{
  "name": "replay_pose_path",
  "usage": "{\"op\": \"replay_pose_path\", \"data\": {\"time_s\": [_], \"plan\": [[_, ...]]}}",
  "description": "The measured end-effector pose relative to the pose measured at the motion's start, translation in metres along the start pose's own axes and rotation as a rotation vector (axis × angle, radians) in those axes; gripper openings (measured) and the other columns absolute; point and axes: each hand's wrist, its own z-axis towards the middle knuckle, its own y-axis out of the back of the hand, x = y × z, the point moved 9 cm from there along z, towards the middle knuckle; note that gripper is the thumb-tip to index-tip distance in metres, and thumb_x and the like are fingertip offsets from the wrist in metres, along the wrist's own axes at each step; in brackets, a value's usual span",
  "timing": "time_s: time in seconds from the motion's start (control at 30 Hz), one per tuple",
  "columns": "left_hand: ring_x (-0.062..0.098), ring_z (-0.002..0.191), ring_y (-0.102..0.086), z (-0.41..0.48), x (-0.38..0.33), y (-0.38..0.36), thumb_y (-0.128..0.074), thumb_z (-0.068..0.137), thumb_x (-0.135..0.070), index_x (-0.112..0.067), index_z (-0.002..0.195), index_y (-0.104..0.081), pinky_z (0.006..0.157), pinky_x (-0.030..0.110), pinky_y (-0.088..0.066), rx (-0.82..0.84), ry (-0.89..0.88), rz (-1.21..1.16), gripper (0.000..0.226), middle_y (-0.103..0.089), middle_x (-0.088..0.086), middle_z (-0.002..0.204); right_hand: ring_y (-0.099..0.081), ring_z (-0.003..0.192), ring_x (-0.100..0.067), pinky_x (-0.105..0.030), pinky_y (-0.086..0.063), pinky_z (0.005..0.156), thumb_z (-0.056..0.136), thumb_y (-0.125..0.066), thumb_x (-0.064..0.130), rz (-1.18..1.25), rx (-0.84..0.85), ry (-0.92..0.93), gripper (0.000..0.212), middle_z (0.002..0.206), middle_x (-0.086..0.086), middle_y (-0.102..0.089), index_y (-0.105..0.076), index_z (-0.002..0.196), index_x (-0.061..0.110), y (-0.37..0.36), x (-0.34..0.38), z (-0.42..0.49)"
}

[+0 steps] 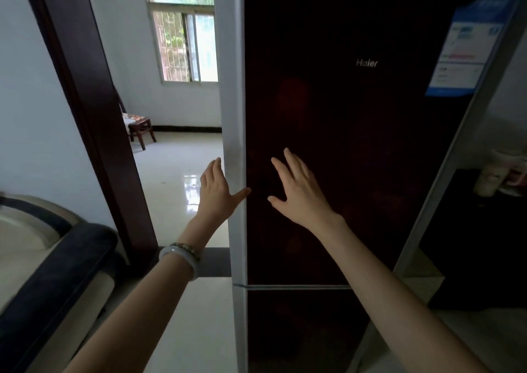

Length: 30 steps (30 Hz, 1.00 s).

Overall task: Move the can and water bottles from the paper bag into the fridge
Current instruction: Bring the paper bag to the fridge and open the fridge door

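A tall fridge (356, 133) with a dark glossy front and a silver left edge fills the middle and right of the view; both its doors are closed. My left hand (216, 190) is spread at the silver left edge of the upper door, thumb across the edge, holding nothing. My right hand (296, 190) is spread flat against or just in front of the dark door panel, also with nothing in it. No paper bag, can or water bottle is in view.
A dark wooden door frame (94, 122) stands left of the fridge, with a tiled room, a window (185, 39) and a small wooden stool (141, 132) beyond. A cushioned seat with a dark arm (57, 273) is at the lower left. A dark cabinet (484, 244) stands right.
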Motion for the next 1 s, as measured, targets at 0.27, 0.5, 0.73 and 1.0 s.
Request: {"op": "replay_pose_path", "data": {"time_s": [0.27, 0.5, 0.73, 1.0], "plan": [[0.036, 0.135, -0.027, 0.024, 0.003, -0.026, -0.072, 0.076, -0.038, 0.003, 0.143, 0.000, 0.109, 0.042, -0.028, 0.099, 0.025, -0.056, 0.107, -0.023, 0.022, 0.149, 0.013, 0.143, -0.031, -0.046, 0.000, 0.115, 0.086, -0.061, 0.034, -0.157, 0.131, -0.017, 0.092, 0.155, -0.016, 0.015, 0.005, 0.147, 0.016, -0.033, -0.008, 0.030], [0.034, 0.135, -0.028, 0.037, 0.012, -0.041, -0.075, 0.075, -0.033, -0.007, 0.145, 0.006, 0.108, 0.045, -0.034, 0.186, 0.072, -0.221, 0.110, -0.021, 0.014, 0.151, 0.019, 0.142, -0.027, -0.050, 0.000, 0.115, 0.081, -0.066, 0.039, -0.168, 0.192, -0.025, 0.101, 0.154, -0.010, 0.022, 0.006, 0.147, 0.013, -0.052, -0.028, 0.035], [0.035, 0.122, -0.044, 0.041, 0.013, -0.040, -0.079, 0.070, -0.031, -0.008, 0.138, -0.007, 0.096, 0.048, -0.047, 0.234, 0.056, -0.212, 0.102, -0.035, 0.016, 0.138, 0.025, 0.140, -0.021, -0.050, 0.004, 0.113, 0.076, -0.071, 0.041, -0.073, 0.292, -0.071, 0.110, 0.152, -0.004, 0.030, 0.009, 0.147, 0.015, -0.056, -0.029, 0.035], [0.034, 0.119, -0.045, 0.021, 0.005, -0.028, -0.080, 0.068, -0.029, -0.013, 0.137, -0.009, 0.093, 0.048, -0.048, 0.196, 0.003, -0.215, 0.100, -0.039, 0.016, 0.134, 0.026, 0.139, -0.024, -0.051, 0.003, 0.114, 0.080, -0.068, 0.036, -0.070, 0.285, -0.074, 0.104, 0.151, -0.006, 0.031, 0.008, 0.147, 0.016, -0.048, -0.020, 0.019]]}}
